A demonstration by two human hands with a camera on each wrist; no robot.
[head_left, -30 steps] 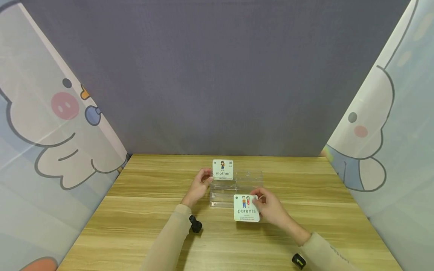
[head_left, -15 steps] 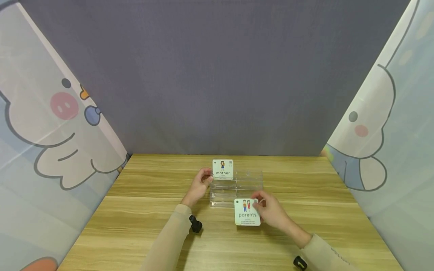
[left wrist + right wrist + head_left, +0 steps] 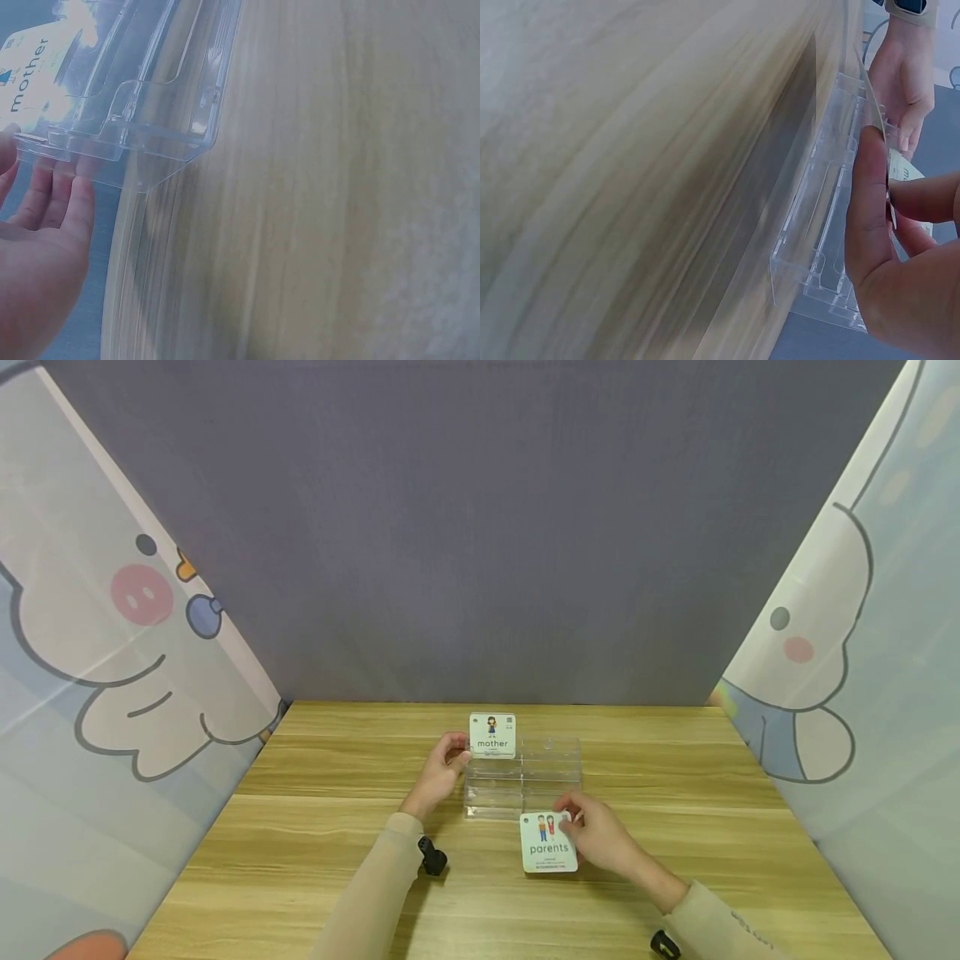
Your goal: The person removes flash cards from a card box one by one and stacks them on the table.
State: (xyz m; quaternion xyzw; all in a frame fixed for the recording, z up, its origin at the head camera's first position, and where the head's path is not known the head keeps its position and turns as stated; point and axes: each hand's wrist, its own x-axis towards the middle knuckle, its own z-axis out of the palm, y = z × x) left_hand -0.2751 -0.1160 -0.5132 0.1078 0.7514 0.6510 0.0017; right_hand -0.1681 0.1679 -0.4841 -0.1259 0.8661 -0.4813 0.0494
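A clear plastic tiered rack (image 3: 551, 768) stands on the table. In its back left slot sits a white card reading "mother" (image 3: 492, 736). My left hand (image 3: 444, 768) holds the rack's left side near that card; in the left wrist view some fingertips (image 3: 81, 187) show at the plastic edge, with the thumb partly cut off. My right hand (image 3: 600, 833) pinches a white "parents" card (image 3: 549, 843) by its upper right corner, in front of the rack. The right wrist view catches this card edge-on, between thumb and fingers.
The wood-grain table (image 3: 322, 827) runs back to a grey-blue partition (image 3: 487, 543). Cartoon-printed panels (image 3: 847, 635) stand on both sides. Small black devices (image 3: 432, 857) sit at both wrists.
My right hand has drawn the "parents" card toward me, away from the rack's front and slightly right. The left hand, rack and "mother" card have stayed in place.
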